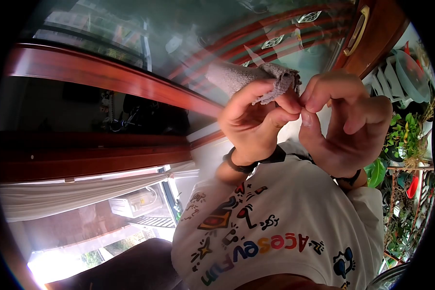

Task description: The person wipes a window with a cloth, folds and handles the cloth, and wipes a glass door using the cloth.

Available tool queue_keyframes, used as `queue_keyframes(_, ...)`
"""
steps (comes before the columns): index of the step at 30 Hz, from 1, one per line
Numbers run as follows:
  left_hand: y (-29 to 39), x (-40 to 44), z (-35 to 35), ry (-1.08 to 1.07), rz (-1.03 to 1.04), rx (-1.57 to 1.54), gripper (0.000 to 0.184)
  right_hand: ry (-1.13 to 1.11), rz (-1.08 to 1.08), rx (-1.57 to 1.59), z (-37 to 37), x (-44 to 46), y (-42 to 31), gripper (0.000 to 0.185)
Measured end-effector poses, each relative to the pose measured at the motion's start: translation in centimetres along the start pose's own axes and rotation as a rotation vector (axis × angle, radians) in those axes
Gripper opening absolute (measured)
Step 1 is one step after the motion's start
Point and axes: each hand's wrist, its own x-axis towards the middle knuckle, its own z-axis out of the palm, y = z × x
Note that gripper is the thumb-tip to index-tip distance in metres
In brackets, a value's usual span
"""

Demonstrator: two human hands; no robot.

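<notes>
Item under inspection: a greyish-mauve cloth (270,73), held up in front of the wearer's printed shirt (285,217), behind and over the curled fingers of the left hand (253,123). The weave appears coarse and nubbly, with a ragged edge folded over near the fingertips. Judged by eye, the piece should be light, limp and soft, carrying no stiffness of its own; the rough texture ought to resist slipping. Breakage is not a concern, though the ragged edge may fray or pull loose under a hard tug. Finger state: the left hand is closed on the cloth, its thumb and forefinger drawn together at the tips. The right hand (348,140) is also bent inward, thumb and forefinger meeting in a fine pinch just beside the left tips; whether a thread or anything else lies between them cannot be told from here. Recommended hold: bunch the thicker folded body in the left fingers for steadiness, and take the edge only with fingertips, close to the fold, so the soft material does not sag away. A glossy glass surface (193,41) lies beyond the cloth.
</notes>
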Motion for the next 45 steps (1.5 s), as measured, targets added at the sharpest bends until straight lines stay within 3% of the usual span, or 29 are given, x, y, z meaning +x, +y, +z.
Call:
queue_keyframes(8,-0.1,0.0,0.2,-0.025,0.079,0.038,0.042,0.013,-0.021,-0.087,0.2,-0.2,-0.2,0.046)
queue_keyframes(32,0.9,0.6,0.4,-0.134,0.346,0.709,0.031,-0.013,-0.071,-0.23,-0.2,-0.2,0.9,0.044)
queue_keyframes(37,0.8,1.0,0.5,-0.167,0.342,0.695,0.032,0.01,-0.076,-0.198,-0.1,-0.2,1.0,0.045)
queue_keyframes(45,-0.3,0.4,1.0,-0.112,0.168,0.341,0.036,0.06,-0.063,-0.096,-0.5,-0.8,1.5,0.046)
